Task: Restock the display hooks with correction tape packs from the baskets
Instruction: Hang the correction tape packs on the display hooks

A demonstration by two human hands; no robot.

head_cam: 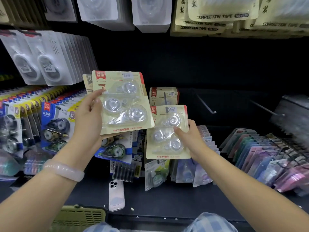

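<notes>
Down by the person's knees sits a green basket (78,216); what is inside it cannot be seen from here. Next to it lies a white phone (116,195) on the shelf. Left hand (88,118) grips a small stack of correction tape packs (122,101). Right hand (192,138) pinches one pack (167,133) at the hook, maybe already on it. Two bare hooks (206,104) wait on the right, so plenty is left to do.
</notes>
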